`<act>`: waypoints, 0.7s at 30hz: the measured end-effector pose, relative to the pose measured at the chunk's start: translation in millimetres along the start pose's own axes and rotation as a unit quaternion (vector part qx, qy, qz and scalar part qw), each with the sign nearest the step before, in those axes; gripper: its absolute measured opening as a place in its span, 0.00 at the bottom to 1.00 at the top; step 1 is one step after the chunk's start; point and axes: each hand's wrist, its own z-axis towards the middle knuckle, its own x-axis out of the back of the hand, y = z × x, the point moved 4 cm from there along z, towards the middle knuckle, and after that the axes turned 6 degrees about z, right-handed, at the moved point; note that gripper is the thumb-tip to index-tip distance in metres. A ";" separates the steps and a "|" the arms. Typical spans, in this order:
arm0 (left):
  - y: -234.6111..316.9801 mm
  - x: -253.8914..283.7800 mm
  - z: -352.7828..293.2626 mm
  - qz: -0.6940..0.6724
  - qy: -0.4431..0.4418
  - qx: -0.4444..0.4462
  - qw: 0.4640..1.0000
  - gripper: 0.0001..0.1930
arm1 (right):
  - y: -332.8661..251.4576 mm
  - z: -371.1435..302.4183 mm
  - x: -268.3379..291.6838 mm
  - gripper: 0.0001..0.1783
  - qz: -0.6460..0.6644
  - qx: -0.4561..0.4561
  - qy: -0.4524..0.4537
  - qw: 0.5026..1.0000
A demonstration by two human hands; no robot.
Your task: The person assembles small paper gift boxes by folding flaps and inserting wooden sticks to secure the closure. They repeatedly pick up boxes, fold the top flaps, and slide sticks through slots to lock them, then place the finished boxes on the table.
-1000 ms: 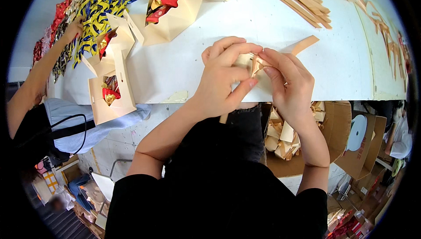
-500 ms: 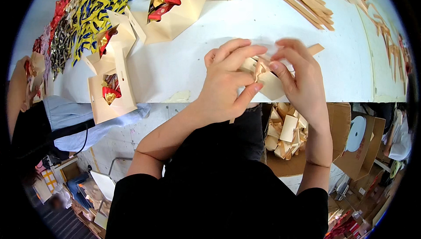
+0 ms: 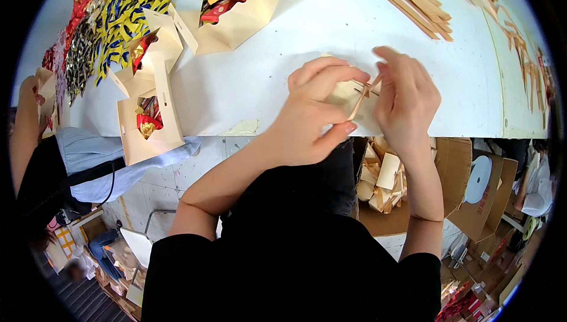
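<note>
A small cream paper box (image 3: pixel 342 93) lies on the white table in front of me, partly covered by my hands. Over its slotted top runs a tan ribbon (image 3: pixel 357 105) in a loop. My left hand (image 3: pixel 310 109) curls round the box's left side, its index finger and thumb at the two ends of the loop. From the right, my right hand (image 3: pixel 409 97) pinches the ribbon near the knot; its fingertips are partly hidden.
Open cream boxes (image 3: pixel 236 24) with red and gold wrapped sweets stand at left, near yellow-and-blue packets (image 3: pixel 142 15). Flat tan ribbons (image 3: pixel 407 0) lie at the far right. Below the table edge sits a carton (image 3: pixel 384 218) of folded boxes. A co-worker's arm (image 3: pixel 25 124) shows far left.
My right hand has drawn slightly to the right, its fingers closing together. The ribbon loop now stretches longer and thinner between my left finger and thumb.
</note>
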 end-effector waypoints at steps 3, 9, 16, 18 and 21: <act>-3.8 11.0 -2.8 -0.039 -0.034 0.020 0.998 0.10 | 10.5 -2.7 -3.0 0.18 0.000 0.017 0.064 0.998; 5.2 15.2 -1.3 0.023 -0.002 0.038 0.999 0.08 | 3.6 -7.3 9.3 0.19 0.099 0.037 -0.036 0.994; 3.9 8.0 8.2 0.074 0.001 0.087 0.993 0.06 | -12.9 -5.1 6.9 0.20 0.034 0.038 -0.076 0.996; 5.3 10.1 9.9 0.036 0.032 0.096 0.994 0.09 | -13.8 -6.0 6.9 0.19 0.004 0.044 -0.069 0.997; 0.2 13.3 10.2 0.005 0.007 0.111 0.994 0.12 | -6.7 -8.5 6.3 0.18 0.036 0.048 -0.037 0.997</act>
